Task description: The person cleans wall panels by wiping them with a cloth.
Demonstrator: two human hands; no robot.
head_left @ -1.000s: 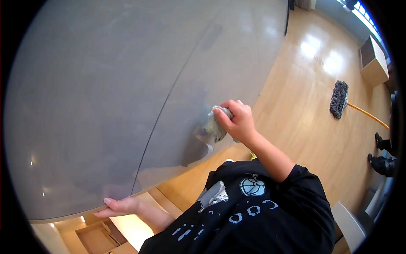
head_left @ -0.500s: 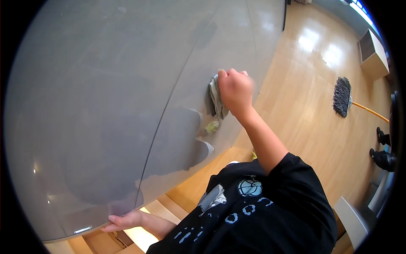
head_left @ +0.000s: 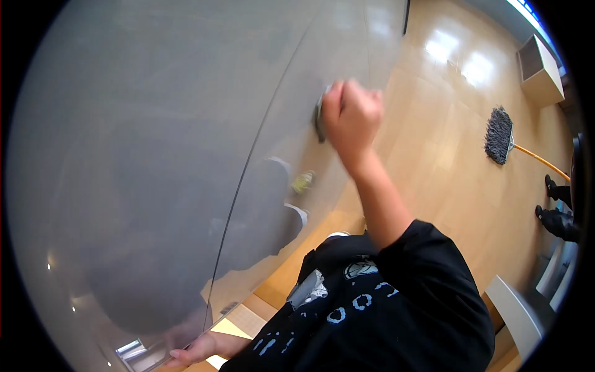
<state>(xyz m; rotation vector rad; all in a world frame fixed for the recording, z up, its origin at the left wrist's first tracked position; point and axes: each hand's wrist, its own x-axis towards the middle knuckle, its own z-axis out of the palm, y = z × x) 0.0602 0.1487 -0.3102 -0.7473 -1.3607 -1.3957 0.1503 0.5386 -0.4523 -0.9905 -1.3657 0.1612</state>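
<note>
My right hand point(head_left: 354, 121) is closed in a fist round a grey cloth point(head_left: 320, 121). Only a thin strip of the cloth shows along the hand's left side, against the large glossy grey panel point(head_left: 167, 142). A dark seam runs down the panel, and my body is mirrored in its surface. At the panel's bottom edge, my left hand point(head_left: 203, 348) grips the rim, with the thumb tip on the near side and the other fingers mostly hidden.
A grey mop point(head_left: 499, 136) with an orange handle lies across the wooden floor point(head_left: 427, 142). A pale box-shaped cabinet point(head_left: 540, 73) stands at the upper right. Another person's legs and dark shoes point(head_left: 548, 211) are at the right edge. A white panel point(head_left: 511, 310) stands lower right.
My right hand has moved up along the panel with the cloth, and less of the cloth shows. My left hand appears lower and further right, still at the panel's edge.
</note>
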